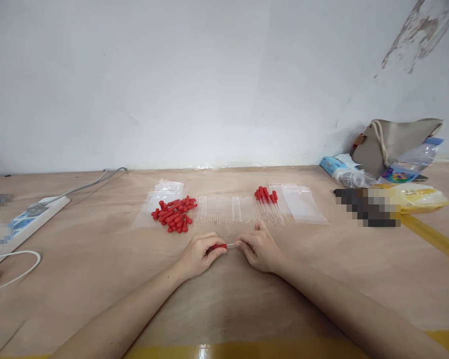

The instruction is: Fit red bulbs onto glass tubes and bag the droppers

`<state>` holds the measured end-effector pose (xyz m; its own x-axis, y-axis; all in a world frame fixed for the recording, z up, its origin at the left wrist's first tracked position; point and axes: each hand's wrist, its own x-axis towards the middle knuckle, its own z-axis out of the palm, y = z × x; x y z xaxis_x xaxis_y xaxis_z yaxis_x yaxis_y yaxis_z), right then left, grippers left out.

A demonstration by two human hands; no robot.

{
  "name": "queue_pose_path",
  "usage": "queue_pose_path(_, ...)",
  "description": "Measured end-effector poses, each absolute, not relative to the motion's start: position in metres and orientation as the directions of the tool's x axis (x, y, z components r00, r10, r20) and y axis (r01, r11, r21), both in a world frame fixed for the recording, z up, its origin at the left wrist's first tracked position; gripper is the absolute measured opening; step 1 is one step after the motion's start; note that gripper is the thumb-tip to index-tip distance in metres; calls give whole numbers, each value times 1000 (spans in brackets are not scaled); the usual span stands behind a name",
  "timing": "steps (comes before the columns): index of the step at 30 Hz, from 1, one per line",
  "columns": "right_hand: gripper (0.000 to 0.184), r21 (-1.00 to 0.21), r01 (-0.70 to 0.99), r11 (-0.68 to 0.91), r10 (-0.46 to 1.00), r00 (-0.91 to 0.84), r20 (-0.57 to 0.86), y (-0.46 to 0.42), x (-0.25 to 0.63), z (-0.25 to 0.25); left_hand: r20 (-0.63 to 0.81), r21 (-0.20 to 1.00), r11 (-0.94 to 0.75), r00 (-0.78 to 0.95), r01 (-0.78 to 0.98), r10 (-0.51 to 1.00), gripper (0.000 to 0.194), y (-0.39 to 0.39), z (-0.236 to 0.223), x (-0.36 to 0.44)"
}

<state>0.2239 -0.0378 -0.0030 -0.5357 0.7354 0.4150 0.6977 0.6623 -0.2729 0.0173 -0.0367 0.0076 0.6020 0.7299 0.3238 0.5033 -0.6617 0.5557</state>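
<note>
Between finger and thumb, my left hand (202, 254) pinches a red rubber bulb (220, 246). My right hand (260, 248) grips a thin clear glass tube (231, 245), whose end meets the bulb's mouth. Most of the tube is hidden by the right fingers. Beyond my left hand lies a pile of loose red bulbs (175, 213) on clear plastic bags. A row of clear glass tubes (226, 208) is spread across the middle. To its right lie several droppers (266, 195), tubes with red bulbs fitted on.
Flat clear zip bags (303, 203) lie right of the droppers. A power strip (41, 219) with cables sits at the left. At the right are a blue tissue pack (338, 163), a grey bag (392, 144), a plastic bottle (419, 157) and a yellow-white packet (422, 198). A wall stands behind.
</note>
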Motion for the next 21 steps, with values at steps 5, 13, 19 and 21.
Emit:
queue_pose_path(5, 31, -331, 679, 656, 754, -566, 333, -35, 222, -4, 355, 497, -698, 613, 516, 706, 21, -36, 8, 17)
queue_pose_path(13, 17, -219, 700, 679, 730, -611, 307, -37, 233, 24, 434, 512, -673, 515, 534, 739, 21, -30, 9, 13)
queue_pose_path(19, 22, -463, 855, 234, 959, -124, 254, -6, 262, 33, 346, 517, -600, 491, 611, 799, 24, -23, 4, 6)
queue_pose_path(21, 23, -490, 869, 68, 965, 68, 253, 10, 270, 34, 328, 506, -603, 509, 617, 796, 21, -22, 3, 6)
